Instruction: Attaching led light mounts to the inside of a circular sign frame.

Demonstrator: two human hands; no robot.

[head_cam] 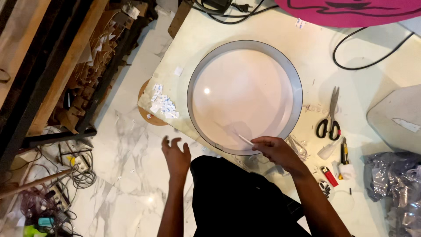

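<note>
A large round white disc with a grey metal rim [244, 94] lies flat on the cream table [315, 57]. My right hand [275, 150] rests at the disc's near edge, pinching a thin white strip [244, 139] that lies over the rim. My left hand [176, 154] hovers off the table's corner above the marble floor, fingers spread, holding nothing. My dark clothing fills the bottom centre.
Black-handled scissors [332, 117], a yellow-black cutter [344, 152] and a red lighter [330, 176] lie right of the disc. Paper scraps [163, 104] sit at the table's left edge. A crumpled plastic bag [394, 180], black cables [368, 61], a pink board [351, 11] and floor clutter [52, 188] surround.
</note>
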